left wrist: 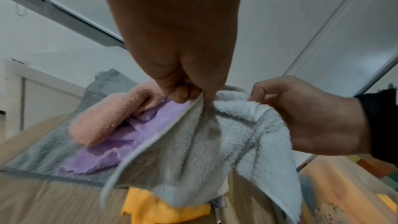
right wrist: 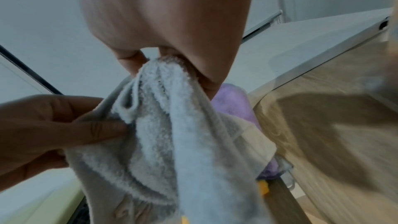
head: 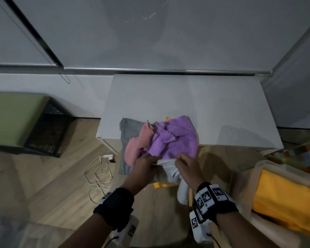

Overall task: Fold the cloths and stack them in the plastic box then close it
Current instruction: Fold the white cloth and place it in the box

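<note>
Both hands hold one pale grey-white fleecy cloth (head: 170, 171) up off the pile at the near edge of the white table (head: 195, 97). The left hand (head: 144, 167) pinches its hemmed edge between thumb and curled fingers, and the right hand (head: 187, 168) pinches a bunched fold of the same cloth just to the right; the rest of the cloth hangs down between the wrists, below the table edge.

Just beyond the hands lies a heap of unfolded cloths: a purple cloth (head: 175, 136) on top, a pink cloth (head: 140, 142) crumpled against its left side, and a grey cloth (head: 128, 129) spread beneath them and draping over the near edge. A yellow cloth (left wrist: 159, 209) pokes out from under the heap.

On the near right stands the translucent plastic box (head: 243, 185), with a folded yellow cloth in the box (head: 284, 197); its outline is blurred, so whether a lid is anywhere near it is hard to say.

On the wooden floor to the left lie a white cable (head: 98, 176) and a dark crate (head: 48, 126)
</note>
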`<state>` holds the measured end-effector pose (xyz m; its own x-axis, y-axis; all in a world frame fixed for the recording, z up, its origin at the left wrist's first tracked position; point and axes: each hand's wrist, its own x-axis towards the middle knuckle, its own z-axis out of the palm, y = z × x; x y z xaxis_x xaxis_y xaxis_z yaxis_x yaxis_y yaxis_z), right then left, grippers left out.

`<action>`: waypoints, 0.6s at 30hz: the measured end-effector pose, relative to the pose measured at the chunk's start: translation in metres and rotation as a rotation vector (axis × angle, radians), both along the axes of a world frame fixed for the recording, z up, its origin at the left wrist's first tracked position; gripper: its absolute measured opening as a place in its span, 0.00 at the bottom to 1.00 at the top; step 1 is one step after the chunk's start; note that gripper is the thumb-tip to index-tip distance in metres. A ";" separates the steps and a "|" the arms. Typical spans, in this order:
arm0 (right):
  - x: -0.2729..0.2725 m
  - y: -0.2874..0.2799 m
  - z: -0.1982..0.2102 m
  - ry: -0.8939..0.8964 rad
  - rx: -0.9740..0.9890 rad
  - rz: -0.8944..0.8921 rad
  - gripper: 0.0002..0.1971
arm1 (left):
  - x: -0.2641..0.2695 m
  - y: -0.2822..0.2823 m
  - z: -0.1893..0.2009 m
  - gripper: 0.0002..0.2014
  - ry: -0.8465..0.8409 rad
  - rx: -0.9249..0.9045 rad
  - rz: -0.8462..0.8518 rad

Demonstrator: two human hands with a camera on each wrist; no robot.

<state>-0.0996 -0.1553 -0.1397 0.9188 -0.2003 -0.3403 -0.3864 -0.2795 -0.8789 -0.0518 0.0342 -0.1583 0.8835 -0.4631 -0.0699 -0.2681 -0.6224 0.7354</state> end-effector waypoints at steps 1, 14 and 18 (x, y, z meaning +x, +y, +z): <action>0.000 0.002 0.004 0.016 0.020 0.025 0.05 | -0.001 0.005 0.001 0.07 0.004 -0.008 0.025; -0.016 0.066 0.015 -0.076 -0.078 0.302 0.08 | -0.032 0.057 0.040 0.17 0.127 0.004 0.122; -0.016 0.065 0.017 -0.093 -0.042 0.185 0.05 | -0.029 0.078 0.037 0.18 0.096 0.134 0.059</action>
